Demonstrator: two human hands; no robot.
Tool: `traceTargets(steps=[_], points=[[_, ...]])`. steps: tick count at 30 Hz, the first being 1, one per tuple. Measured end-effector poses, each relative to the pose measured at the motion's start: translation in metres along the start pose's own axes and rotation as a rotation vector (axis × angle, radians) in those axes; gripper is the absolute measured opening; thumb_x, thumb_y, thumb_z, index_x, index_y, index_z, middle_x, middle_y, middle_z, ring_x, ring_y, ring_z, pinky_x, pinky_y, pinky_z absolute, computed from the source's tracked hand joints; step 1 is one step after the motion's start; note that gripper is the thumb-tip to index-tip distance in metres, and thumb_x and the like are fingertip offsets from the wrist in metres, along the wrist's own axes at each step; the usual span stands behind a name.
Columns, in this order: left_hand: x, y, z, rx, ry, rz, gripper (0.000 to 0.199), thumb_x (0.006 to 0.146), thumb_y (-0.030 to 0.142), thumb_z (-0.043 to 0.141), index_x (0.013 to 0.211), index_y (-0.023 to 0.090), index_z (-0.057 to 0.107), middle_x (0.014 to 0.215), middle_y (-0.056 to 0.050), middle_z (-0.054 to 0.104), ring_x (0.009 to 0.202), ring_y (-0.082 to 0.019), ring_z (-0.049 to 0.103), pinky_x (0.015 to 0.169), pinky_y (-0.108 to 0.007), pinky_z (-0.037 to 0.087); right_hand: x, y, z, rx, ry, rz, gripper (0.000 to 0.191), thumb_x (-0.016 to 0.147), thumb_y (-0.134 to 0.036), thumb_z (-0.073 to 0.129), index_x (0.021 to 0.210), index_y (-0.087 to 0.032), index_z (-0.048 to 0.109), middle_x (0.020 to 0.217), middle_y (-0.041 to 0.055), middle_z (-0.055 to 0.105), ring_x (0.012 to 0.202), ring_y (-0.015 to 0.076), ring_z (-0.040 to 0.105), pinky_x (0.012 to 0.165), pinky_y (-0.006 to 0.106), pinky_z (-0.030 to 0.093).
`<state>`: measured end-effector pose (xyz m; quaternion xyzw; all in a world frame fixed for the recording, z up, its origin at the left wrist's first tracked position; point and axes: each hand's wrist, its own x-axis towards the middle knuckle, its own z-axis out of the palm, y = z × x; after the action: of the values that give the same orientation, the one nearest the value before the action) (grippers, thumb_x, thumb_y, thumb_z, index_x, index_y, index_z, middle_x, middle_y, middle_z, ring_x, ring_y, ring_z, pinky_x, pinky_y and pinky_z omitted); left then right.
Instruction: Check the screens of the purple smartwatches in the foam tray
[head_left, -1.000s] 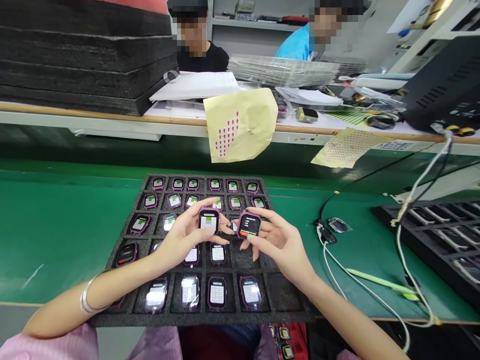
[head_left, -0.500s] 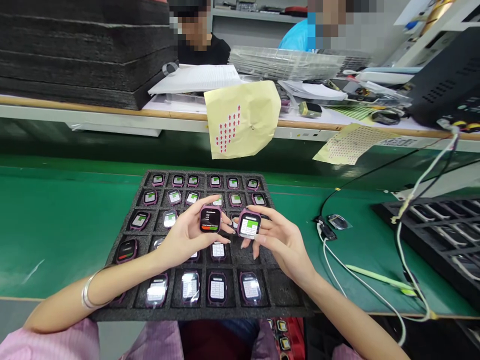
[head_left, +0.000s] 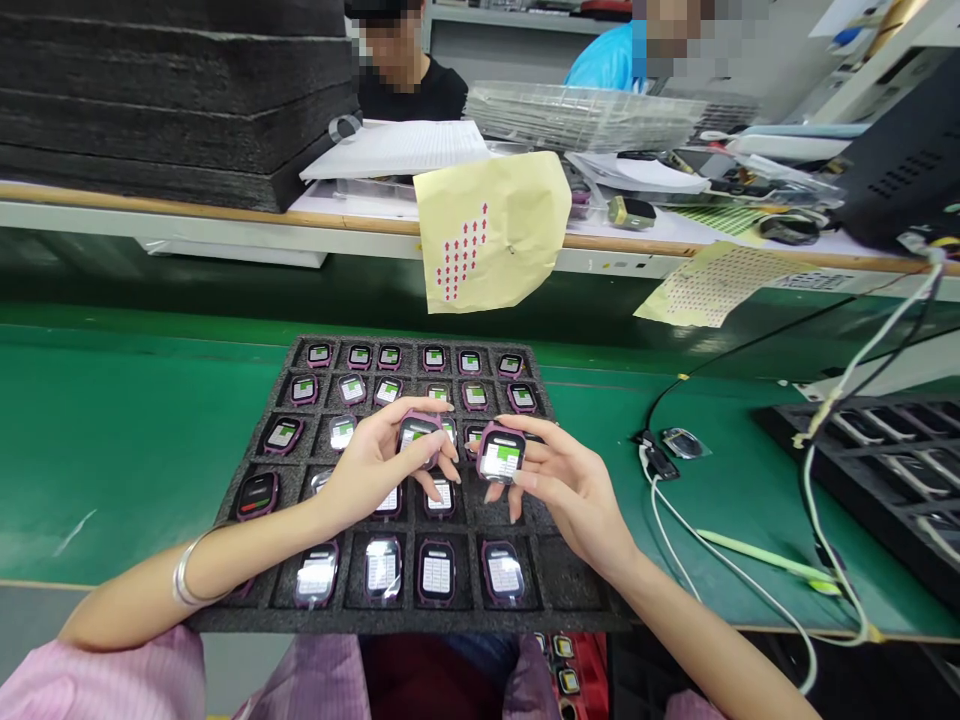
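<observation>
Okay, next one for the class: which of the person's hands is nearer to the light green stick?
The right hand: it holds one watch, with the light green stick lying to its right. The left hand holds a second watch farther left.

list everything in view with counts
held watches: two, purple, above foam tray
other watches: over twenty, purple, foam tray
foam tray: one, grey, table
table: one, green, beneath
pen: one, green, table right
cables: several, black/white, right
second tray: one, black, far right
foam slabs: several, black, shelf left
sheets: two, yellow, shelf edge
device: one, dark, shelf right
people: two, blue/black tops, behind shelf
bracelet: one, silver, left wrist
left hand: one, bare, holding watch
right hand: one, bare, holding watch
</observation>
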<state>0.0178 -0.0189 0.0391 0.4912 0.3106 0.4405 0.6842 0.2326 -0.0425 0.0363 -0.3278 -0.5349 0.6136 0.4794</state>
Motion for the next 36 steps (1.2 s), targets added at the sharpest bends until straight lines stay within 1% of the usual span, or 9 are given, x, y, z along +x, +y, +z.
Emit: traceTargets(steps=[9,16,20,24,28,30,33,34,36], points=[[-0.005,-0.002,0.001,-0.122,-0.087,0.01,0.062,0.074,0.005,0.065,0.13,0.019,0.043,0.099,-0.006,0.063,0.09,-0.02,0.064,0.077,-0.035,0.059,-0.001,0.002,-0.001,-0.015,0.006,0.001,0.039,0.087,-0.012,0.058,0.125,-0.02,0.054,0.09,0.0079,0.068,0.07,0.0202,0.068,0.048,0.024,0.052],[-0.003,-0.002,0.004,-0.058,-0.087,-0.035,0.054,0.081,0.012,0.063,0.13,0.019,0.041,0.097,-0.006,0.061,0.087,-0.018,0.065,0.069,-0.03,0.059,-0.006,0.001,-0.004,-0.053,0.016,0.019,0.044,0.085,-0.013,0.064,0.127,-0.021,0.052,0.093,0.0075,0.066,0.072,0.019,0.068,0.05,0.023,0.053],[-0.007,-0.007,0.002,-0.037,-0.143,-0.029,0.073,0.075,0.006,0.069,0.135,0.027,0.032,0.106,-0.005,0.056,0.095,-0.019,0.065,0.081,-0.033,0.057,-0.013,0.0,-0.01,-0.146,0.04,0.079,0.05,0.084,-0.017,0.066,0.13,-0.022,0.047,0.095,0.0072,0.066,0.073,0.0185,0.067,0.051,0.024,0.054],[-0.007,-0.015,0.002,0.089,-0.21,-0.058,0.058,0.082,0.012,0.062,0.13,0.028,0.033,0.103,-0.003,0.057,0.097,-0.02,0.064,0.085,-0.038,0.054,-0.026,0.002,-0.029,-0.412,0.068,0.137,0.051,0.082,-0.025,0.069,0.128,-0.02,0.048,0.101,0.0088,0.066,0.069,0.0174,0.064,0.054,0.028,0.055],[0.001,-0.03,0.011,0.535,-0.283,0.02,0.047,0.076,0.017,0.067,0.119,0.021,0.046,0.105,-0.007,0.06,0.099,-0.025,0.062,0.089,-0.041,0.049,-0.039,0.012,-0.059,-0.876,0.079,0.128,0.044,0.08,-0.032,0.07,0.12,-0.02,0.057,0.088,0.0043,0.065,0.053,0.0121,0.051,0.048,0.026,0.046],[0.008,-0.041,0.018,0.633,-0.291,0.042,0.047,0.073,0.016,0.068,0.115,0.02,0.049,0.105,-0.007,0.06,0.095,-0.024,0.061,0.085,-0.04,0.049,-0.045,0.016,-0.07,-1.042,0.035,0.097,0.04,0.08,-0.032,0.068,0.117,-0.02,0.059,0.088,0.0047,0.064,0.063,0.0163,0.055,0.056,0.03,0.049],[0.017,-0.057,0.031,0.429,-0.307,-0.103,0.051,0.072,0.013,0.064,0.118,0.019,0.044,0.095,-0.004,0.058,0.083,-0.019,0.062,0.076,-0.035,0.051,-0.057,0.016,-0.077,-1.181,0.009,-0.018,0.037,0.084,-0.028,0.064,0.12,-0.02,0.057,0.113,0.011,0.057,0.102,0.0273,0.055,0.086,0.043,0.047],[0.019,-0.061,0.034,0.33,-0.312,-0.162,0.054,0.071,0.012,0.065,0.119,0.019,0.042,0.092,-0.002,0.057,0.082,-0.018,0.062,0.075,-0.034,0.051,-0.063,0.015,-0.076,-1.211,0.042,-0.076,0.037,0.086,-0.026,0.062,0.121,-0.02,0.055,0.118,0.0123,0.053,0.109,0.0286,0.051,0.09,0.045,0.043],[0.023,-0.067,0.039,0.162,-0.3,-0.228,0.058,0.069,0.011,0.067,0.119,0.019,0.04,0.091,-0.001,0.056,0.082,-0.017,0.062,0.077,-0.033,0.05,-0.076,0.013,-0.067,-1.238,0.126,-0.211,0.033,0.087,-0.024,0.061,0.119,-0.019,0.056,0.113,0.0125,0.053,0.105,0.0272,0.051,0.087,0.043,0.044]])
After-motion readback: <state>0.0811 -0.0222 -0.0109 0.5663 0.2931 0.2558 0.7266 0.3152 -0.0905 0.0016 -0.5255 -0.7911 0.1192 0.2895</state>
